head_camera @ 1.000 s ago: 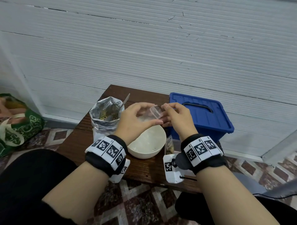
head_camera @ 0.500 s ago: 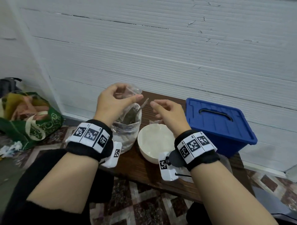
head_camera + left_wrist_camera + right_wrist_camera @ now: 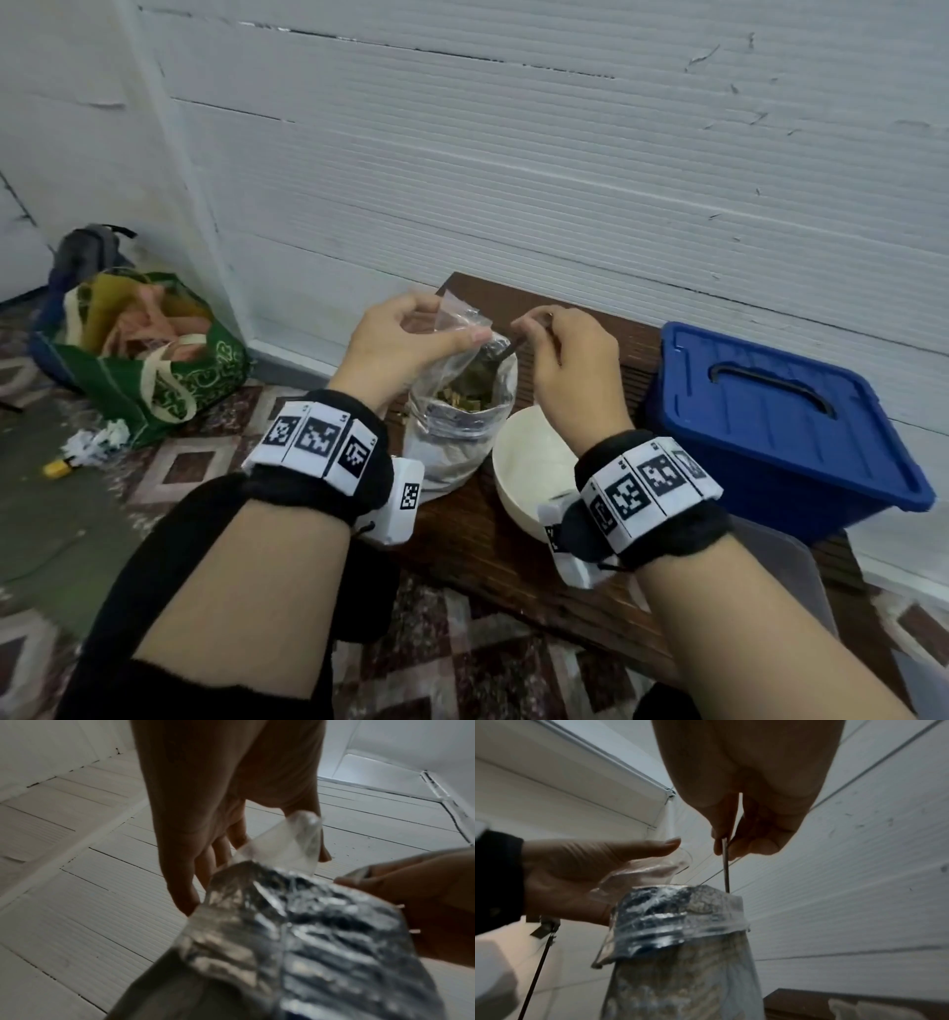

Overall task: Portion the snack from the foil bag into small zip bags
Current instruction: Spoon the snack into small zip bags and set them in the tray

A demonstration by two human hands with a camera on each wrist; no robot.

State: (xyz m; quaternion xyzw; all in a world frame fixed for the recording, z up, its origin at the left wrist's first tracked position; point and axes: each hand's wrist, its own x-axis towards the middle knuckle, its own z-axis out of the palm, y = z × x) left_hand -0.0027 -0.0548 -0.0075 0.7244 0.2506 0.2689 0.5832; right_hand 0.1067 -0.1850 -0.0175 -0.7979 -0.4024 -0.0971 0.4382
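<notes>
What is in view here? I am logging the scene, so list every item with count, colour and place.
crinkled silver foil bag: one, silver, open, on the table's left part
small clear plastic zip bag: one, transparent, above the foil bag
thin metal spoon handle: one, grey, rising from the foil bag
round white bowl: one, white, right of the foil bag
blue lidded plastic box: one, blue, table's right end
dark wooden table: one, brown
green cloth tote: one, green, floor at left
left hand: pinches the zip bag
right hand: grips the spoon handle

Soft, even, cool light without glare; wide-angle bending at edges, and both wrist views dim and blurred.
</notes>
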